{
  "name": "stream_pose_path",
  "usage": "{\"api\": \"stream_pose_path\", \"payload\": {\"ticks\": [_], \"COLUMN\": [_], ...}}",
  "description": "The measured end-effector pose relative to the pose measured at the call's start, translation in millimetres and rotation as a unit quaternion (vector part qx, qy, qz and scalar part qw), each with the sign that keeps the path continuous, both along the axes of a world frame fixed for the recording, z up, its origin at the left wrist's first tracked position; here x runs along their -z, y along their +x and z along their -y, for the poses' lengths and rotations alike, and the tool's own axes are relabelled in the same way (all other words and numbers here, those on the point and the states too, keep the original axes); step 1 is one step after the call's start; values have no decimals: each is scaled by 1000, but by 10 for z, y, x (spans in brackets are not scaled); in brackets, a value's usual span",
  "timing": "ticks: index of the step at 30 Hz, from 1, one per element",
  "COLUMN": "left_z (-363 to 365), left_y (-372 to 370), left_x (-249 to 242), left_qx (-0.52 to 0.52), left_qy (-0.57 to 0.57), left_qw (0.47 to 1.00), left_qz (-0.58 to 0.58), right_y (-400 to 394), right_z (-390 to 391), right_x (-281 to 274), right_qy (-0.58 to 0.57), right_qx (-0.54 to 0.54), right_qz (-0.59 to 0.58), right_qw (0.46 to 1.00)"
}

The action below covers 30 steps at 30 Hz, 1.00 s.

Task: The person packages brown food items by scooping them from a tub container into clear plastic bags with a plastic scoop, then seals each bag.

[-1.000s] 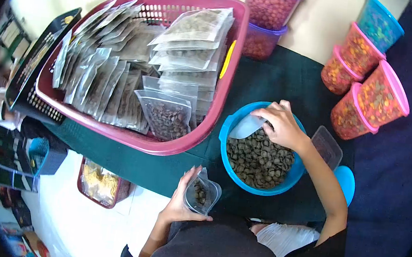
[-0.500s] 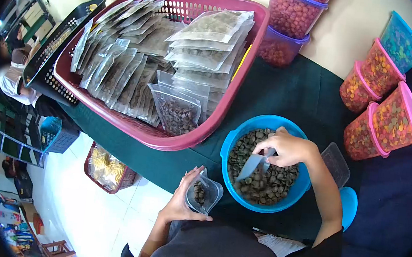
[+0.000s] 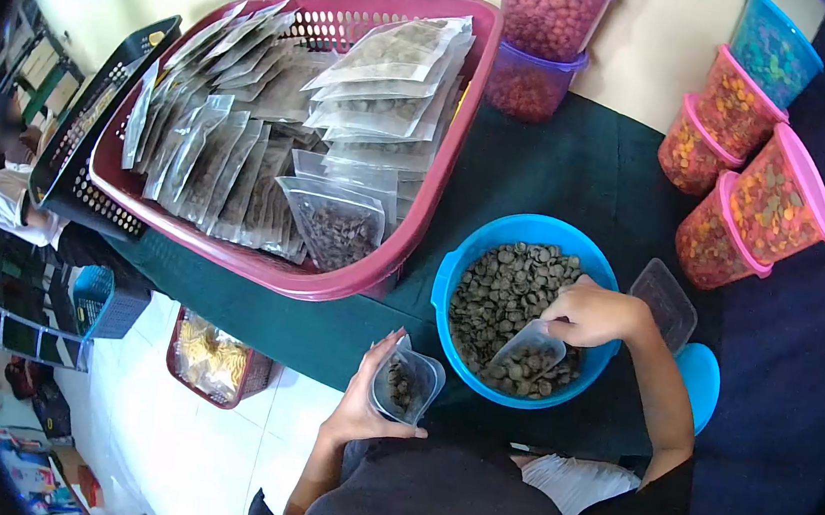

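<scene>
A wide maroon plastic basket (image 3: pixel 443 160), packed with sealed clear pouches of brown pellets (image 3: pixel 335 229), is seen well beyond both hands on the dark green cloth of the desk (image 3: pixel 562 173). Just under the right hand (image 3: pixel 595 315) a round blue plastic tub of flat brown pellets (image 3: pixel 510 288) is found; the fingers are closed on a clear plastic scoop (image 3: pixel 528 355), which is dipped into the pellets at the tub's near side. The scoop is judged stiff and light, best held by its rear edge, though loose pellets could spill if it is tipped. The left hand (image 3: pixel 367 404) is wrapped around a small clear open pouch (image 3: pixel 407 386), partly filled and held beside the tub; it is judged soft and slippery, so its mouth must be kept propped wide. To the right of the right hand, pink-lidded jars of coloured pellets (image 3: pixel 748 222) and an empty clear plastic tray (image 3: pixel 664 299) are crowded near the elbow.
</scene>
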<state>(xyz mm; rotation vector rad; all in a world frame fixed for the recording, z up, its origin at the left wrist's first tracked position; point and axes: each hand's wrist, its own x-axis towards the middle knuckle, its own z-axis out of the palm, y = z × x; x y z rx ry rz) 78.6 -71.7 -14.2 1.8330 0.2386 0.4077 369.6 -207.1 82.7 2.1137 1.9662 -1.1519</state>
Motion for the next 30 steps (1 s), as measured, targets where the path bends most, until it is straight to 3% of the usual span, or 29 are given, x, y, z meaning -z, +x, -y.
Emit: {"api": "stream_pose_path", "payload": {"ticks": [3, 8, 10, 12, 14, 18, 20, 28, 30], "left_z": [13, -110, -160, -231, -288, -382, -392, -431, -454], "left_y": [9, 22, 21, 44, 77, 146, 161, 191, 196], "left_x": [4, 27, 55, 56, 99, 202, 241, 215, 202], "left_qx": [-11, 35, 53, 59, 74, 141, 148, 183, 199], "left_qy": [-74, 18, 16, 91, 84, 100, 57, 100, 100], "left_qw": [997, 999, 998, 994, 993, 983, 984, 975, 971], "left_qz": [22, -8, 0, 14, 24, 64, 82, 82, 83], "right_y": [-35, -102, -148, -208, -299, -527, -616, -1238, -1436], "right_z": [100, 232, 230, 203, 185, 141, 131, 96, 72], "right_x": [161, 252, 243, 122, 48, -92, -133, -332, -384], "right_qy": [55, 187, 280, 248, 212, 229, 230, 212, 211], "right_qx": [42, 135, 195, 228, 345, 406, 408, 450, 429], "right_qz": [-26, -32, -39, -37, -76, -46, -13, 78, 159], "right_qw": [997, 973, 939, 941, 911, 883, 884, 864, 864]}}
